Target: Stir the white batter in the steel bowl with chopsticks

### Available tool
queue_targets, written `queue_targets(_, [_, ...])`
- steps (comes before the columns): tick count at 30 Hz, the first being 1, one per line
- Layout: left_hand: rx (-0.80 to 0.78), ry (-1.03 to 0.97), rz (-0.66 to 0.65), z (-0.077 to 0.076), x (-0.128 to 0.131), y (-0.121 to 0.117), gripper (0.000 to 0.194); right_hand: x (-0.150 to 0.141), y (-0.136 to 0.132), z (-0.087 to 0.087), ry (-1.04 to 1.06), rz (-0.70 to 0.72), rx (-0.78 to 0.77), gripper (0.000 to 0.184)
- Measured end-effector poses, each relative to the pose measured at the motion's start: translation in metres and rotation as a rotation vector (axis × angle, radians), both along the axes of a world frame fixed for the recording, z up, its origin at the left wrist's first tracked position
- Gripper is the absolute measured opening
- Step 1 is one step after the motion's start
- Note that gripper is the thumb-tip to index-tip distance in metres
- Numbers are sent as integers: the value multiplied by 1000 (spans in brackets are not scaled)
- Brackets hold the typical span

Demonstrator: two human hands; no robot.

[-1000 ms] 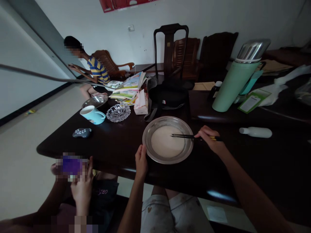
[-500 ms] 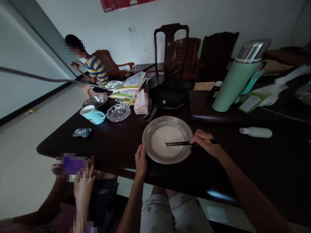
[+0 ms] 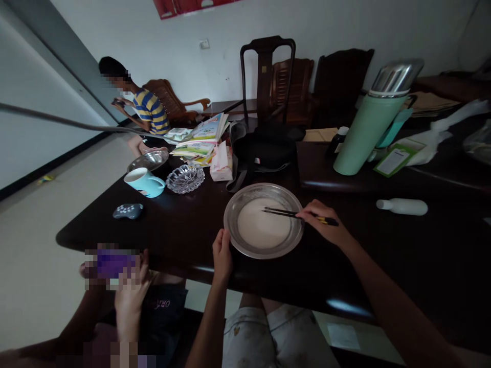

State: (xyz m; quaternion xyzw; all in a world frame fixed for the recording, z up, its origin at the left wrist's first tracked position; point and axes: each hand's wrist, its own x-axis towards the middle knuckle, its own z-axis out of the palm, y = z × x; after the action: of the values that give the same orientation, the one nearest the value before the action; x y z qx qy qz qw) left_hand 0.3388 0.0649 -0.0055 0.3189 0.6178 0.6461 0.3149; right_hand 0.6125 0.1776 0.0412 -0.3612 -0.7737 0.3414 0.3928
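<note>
A shallow metal bowl point(image 3: 233, 236) stands on the dark table in front of me, with a pale, whitish mixture point(image 3: 261, 227) in it. My left hand point(image 3: 222, 255) grips the bowl's near left rim. In my right hand point(image 3: 322, 222) is a pair of black chopsticks point(image 3: 282, 211), held closed in the fingers. Their tips dip into the mixture near the bowl's middle, and the hand is over the right rim.
Left of the bowl are a game controller point(image 3: 128, 211), a light-blue mug point(image 3: 146, 183), a glass dish point(image 3: 185, 179) and a tissue pack point(image 3: 221, 162). A green thermos point(image 3: 368, 130) and a white bottle point(image 3: 402, 206) are at right. Someone's hands point(image 3: 132, 291) hold a purple-screened device beside me.
The chopstick tips have moved away from me, toward the far side of the mixture, and my right hand has shifted slightly up with them. My left hand stays on the rim.
</note>
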Motion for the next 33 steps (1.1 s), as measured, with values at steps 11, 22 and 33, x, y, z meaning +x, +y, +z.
queue_targets(11, [-13,26,10,4,1,-1,43,2,-2,2,5,6,4,29])
queue_targets(22, [-8,28,19,4,1,0,44,4,0,0,50,-42,-59,35])
queue_targets(33, [-24,17,18,9,4,-1,43,3,-1,1,68,-69,-70,37])
